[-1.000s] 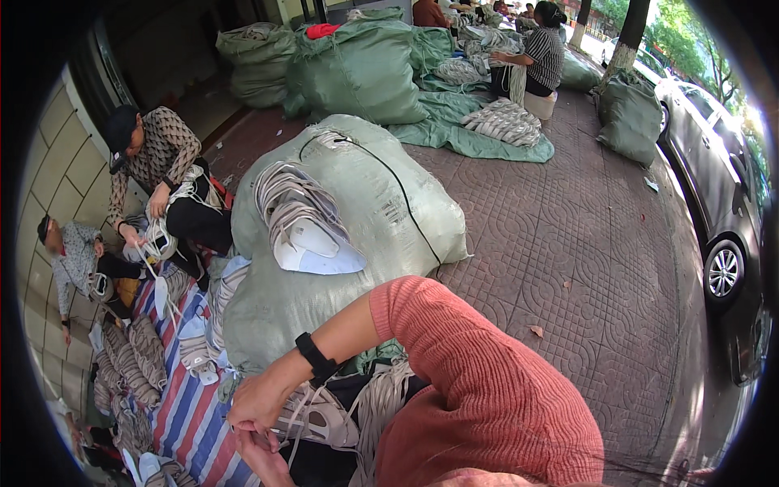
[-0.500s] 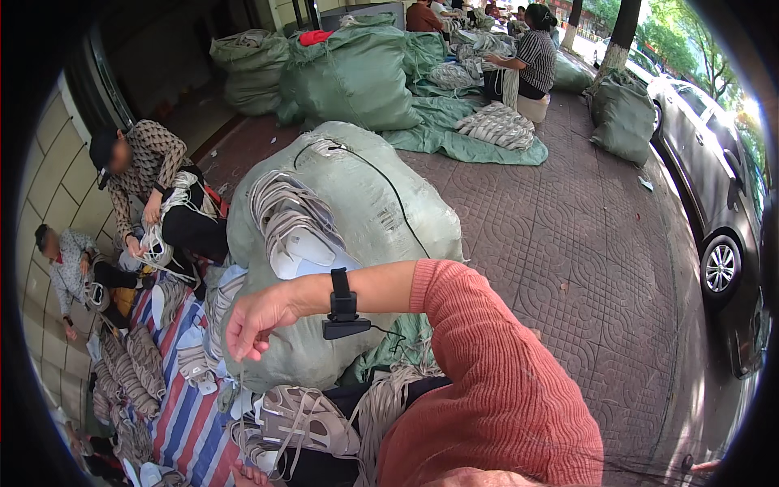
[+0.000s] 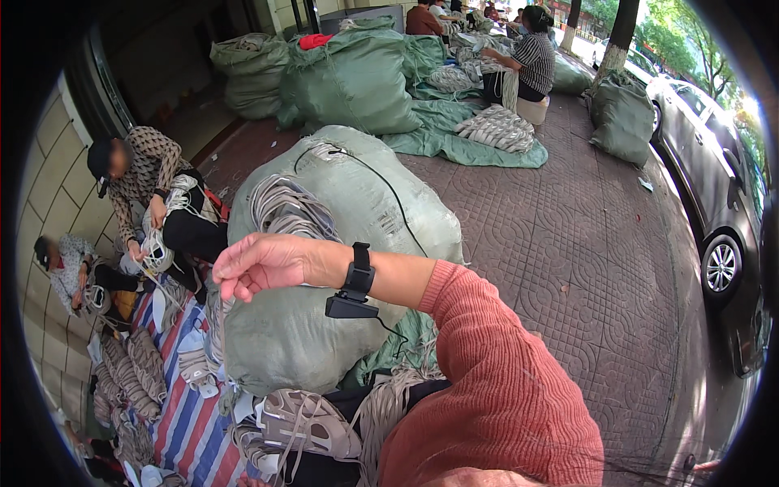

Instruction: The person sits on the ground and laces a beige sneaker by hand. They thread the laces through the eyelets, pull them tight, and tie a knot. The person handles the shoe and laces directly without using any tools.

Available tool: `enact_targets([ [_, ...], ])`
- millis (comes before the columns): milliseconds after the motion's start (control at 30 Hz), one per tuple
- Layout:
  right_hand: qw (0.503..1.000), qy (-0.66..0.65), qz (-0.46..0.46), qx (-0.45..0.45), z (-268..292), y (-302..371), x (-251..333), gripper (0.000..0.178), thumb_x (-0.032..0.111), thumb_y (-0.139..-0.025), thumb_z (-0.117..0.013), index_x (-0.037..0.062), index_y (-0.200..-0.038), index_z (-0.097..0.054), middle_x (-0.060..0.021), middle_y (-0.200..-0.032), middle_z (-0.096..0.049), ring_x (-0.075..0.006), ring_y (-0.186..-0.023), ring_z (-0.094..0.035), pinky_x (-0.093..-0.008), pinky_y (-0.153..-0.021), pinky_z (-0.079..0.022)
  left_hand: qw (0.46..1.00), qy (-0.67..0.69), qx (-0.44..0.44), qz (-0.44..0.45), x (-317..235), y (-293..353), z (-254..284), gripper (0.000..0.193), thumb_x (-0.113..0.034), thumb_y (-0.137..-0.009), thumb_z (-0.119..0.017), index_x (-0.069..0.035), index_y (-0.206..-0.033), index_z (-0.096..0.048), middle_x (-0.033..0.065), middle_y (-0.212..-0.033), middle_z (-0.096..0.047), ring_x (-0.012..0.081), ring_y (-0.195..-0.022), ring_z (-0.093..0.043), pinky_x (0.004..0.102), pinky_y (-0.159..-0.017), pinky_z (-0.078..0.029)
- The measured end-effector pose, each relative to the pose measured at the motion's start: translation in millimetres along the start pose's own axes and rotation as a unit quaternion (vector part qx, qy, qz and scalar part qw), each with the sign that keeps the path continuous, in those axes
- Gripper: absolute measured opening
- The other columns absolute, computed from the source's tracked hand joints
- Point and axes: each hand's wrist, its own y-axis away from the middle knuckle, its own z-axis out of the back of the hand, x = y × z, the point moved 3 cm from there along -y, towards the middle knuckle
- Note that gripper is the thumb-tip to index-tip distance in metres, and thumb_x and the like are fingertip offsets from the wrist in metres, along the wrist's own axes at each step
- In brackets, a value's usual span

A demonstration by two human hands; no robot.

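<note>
Right hand (image 3: 260,264): fingertips pinched narrow on a thin, pale lace (image 3: 221,325), before the sack's left edge.
Left hand (image 3: 250,481): barely showing; grip cannot be told.
Shoe upper (image 3: 308,422): grey-beige, curved, panelled, on the dark lap (image 3: 318,471), near the striped sheet's (image 3: 193,438) right edge.
Sack (image 3: 284,345): bulging, pale green, slightly glossy.

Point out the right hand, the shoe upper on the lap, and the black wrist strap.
Right hand (image 3: 264,261): head view, middle of the hand.
Shoe upper (image 3: 322,428): head view, its side.
Black wrist strap (image 3: 358,278): head view, the band.
</note>
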Motion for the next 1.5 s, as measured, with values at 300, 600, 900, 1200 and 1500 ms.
enact_targets([
  [300, 0.996, 0.047, 0.069, -0.027, -21.3, 1.7, 6.1, 0.024, 0.009, -0.091, -0.063, -0.0037, -0.111, -0.063, -0.0175, -0.098, -0.071, -0.0202, -0.085, -0.070, -0.0313, -0.071, -0.056, 0.998, -0.048, -0.018, -0.026, -3.2, 12.3, 6.1, 0.022, -0.029, -0.099, -0.048, -0.013, -0.087, -0.058, -0.0026, -0.076, -0.055, 0.0079, -0.066, -0.049, 0.0274, -0.063, -0.043],
  [600, 0.932, 0.358, 0.022, -0.057, -28.0, -29.7, -72.8, 0.020, 0.018, -0.090, -0.068, -0.0004, -0.097, -0.073, -0.0029, -0.082, -0.066, -0.0093, -0.066, -0.056, -0.0239, -0.064, -0.046, 0.977, 0.019, 0.020, -0.210, -59.7, 86.2, -64.1, 0.028, -0.023, -0.101, -0.052, -0.002, -0.113, -0.066, 0.0061, -0.109, -0.067, 0.0148, -0.100, -0.061, 0.0299, -0.087, -0.050],
  [900, 0.950, 0.273, -0.150, 0.017, -81.6, -73.8, -201.6, 0.023, 0.014, -0.090, -0.068, -0.0023, -0.106, -0.070, -0.0026, -0.084, -0.067, -0.0068, -0.066, -0.057, -0.0222, -0.061, -0.047, 0.963, -0.025, 0.042, -0.266, -138.6, 144.2, -122.8, 0.023, -0.019, -0.103, -0.044, -0.004, -0.102, -0.061, -0.0033, -0.056, -0.047, 0.0034, -0.049, -0.039, 0.0220, -0.047, -0.032],
  [1200, 0.939, 0.309, -0.144, 0.039, -83.7, -76.8, -221.7, 0.021, 0.010, -0.088, -0.069, -0.0026, -0.105, -0.071, -0.0043, -0.083, -0.069, -0.0075, -0.064, -0.059, -0.0203, -0.060, -0.048, 0.962, -0.065, 0.029, -0.264, -122.4, 142.8, -122.9, 0.022, -0.018, -0.101, -0.046, -0.002, -0.097, -0.061, -0.0002, -0.055, -0.046, 0.0065, -0.050, -0.043, 0.0269, -0.048, -0.035],
  [1500, 0.936, 0.327, -0.120, 0.048, -91.7, -83.4, -219.3, 0.019, 0.009, -0.086, -0.072, -0.0027, -0.101, -0.072, -0.0022, -0.076, -0.067, -0.0060, -0.061, -0.058, -0.0197, -0.054, -0.045, 0.954, -0.090, 0.011, -0.287, -120.9, 134.2, -120.2, 0.020, -0.017, -0.099, -0.049, -0.003, -0.098, -0.063, 0.0048, -0.058, -0.044, 0.0087, -0.054, -0.040, 0.0299, -0.050, -0.035],
])
